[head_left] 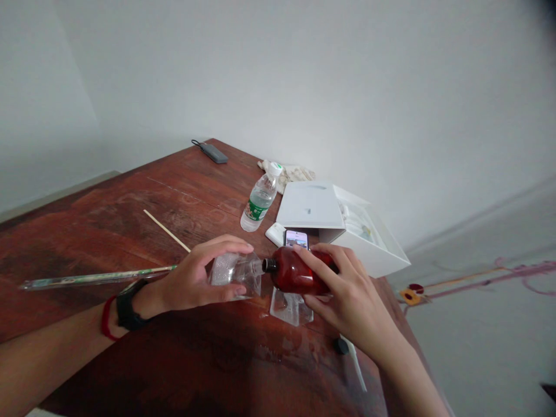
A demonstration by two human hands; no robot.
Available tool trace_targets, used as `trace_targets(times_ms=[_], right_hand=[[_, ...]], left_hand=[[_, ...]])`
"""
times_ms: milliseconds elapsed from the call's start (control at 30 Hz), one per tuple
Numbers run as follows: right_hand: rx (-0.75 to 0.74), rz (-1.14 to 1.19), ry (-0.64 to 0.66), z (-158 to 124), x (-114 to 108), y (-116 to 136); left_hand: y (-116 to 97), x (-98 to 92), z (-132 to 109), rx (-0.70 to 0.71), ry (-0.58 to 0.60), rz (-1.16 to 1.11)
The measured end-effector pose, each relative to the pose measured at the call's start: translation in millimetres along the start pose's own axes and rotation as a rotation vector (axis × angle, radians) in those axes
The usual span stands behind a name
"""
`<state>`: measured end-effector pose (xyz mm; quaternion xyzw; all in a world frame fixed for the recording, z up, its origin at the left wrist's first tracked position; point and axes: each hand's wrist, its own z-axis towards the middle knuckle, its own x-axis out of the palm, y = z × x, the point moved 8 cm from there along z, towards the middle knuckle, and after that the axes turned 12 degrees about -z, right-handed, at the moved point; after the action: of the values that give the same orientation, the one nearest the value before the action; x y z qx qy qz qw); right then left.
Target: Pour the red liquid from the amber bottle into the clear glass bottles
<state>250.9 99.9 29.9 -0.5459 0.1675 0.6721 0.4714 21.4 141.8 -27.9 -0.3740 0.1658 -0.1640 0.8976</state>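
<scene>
My left hand [208, 275] is wrapped round a clear plastic cup [237, 275], tilted on its side with its opening to the right and droplets on its wall. My right hand [343, 284] grips a dark red-brown bottle [293, 271], which lies nearly level in the air. The bottle's uncapped black neck points left at the cup's opening. Below the bottle, a clear plastic container [291, 308] rests on the wooden table [182, 347]. A black cap [341, 346] and a white stick-like item [358, 370] lie near my right wrist.
A water bottle [259, 200] with a green label stands behind the hands. Beyond are a phone [297, 239], a white case [275, 234], a white box [310, 205], a cloth [295, 174] and a grey device [212, 153]. A thin stick [165, 230] and a wrapped packet [95, 278] lie left.
</scene>
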Motion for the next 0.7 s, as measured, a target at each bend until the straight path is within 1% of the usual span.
trace_targets(times_ms=[333,500,700], right_hand=[[0.003,-0.009,0.016,0.6,-0.1,-0.1],[-0.005,-0.006,0.006,0.4,-1.7,1.2],[-0.001,-0.005,0.029,0.7,-0.9,0.9]], left_hand=[[2.5,0.1,-0.4,-0.002,0.003,0.004],[-0.3,-0.2,-0.2,-0.009,-0.001,0.016],[-0.7,-0.6,-0.6,-0.012,-0.008,0.013]])
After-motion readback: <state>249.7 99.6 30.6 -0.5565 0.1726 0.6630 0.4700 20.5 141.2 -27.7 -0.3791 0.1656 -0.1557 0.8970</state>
